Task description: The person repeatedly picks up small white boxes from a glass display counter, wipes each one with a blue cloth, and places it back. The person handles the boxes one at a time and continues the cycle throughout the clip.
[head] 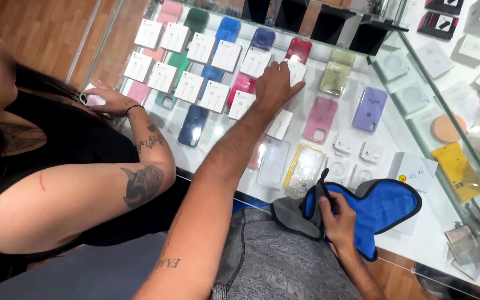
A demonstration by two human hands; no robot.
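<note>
While the left hand (276, 83) is pressing flat, fingers spread, on the glass counter (418, 233) above small white boxes (226, 55), the right hand (337, 219) is gripping a soft blue-and-grey cloth (381, 205) at the counter's edge, which could be slipping off if the grip loosens.

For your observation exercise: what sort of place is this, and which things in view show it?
Probably a phone accessory shop: a glass display counter holds coloured phone cases and small white boxes. The left hand rests on the glass; the right hand holds a blue cloth.
</note>
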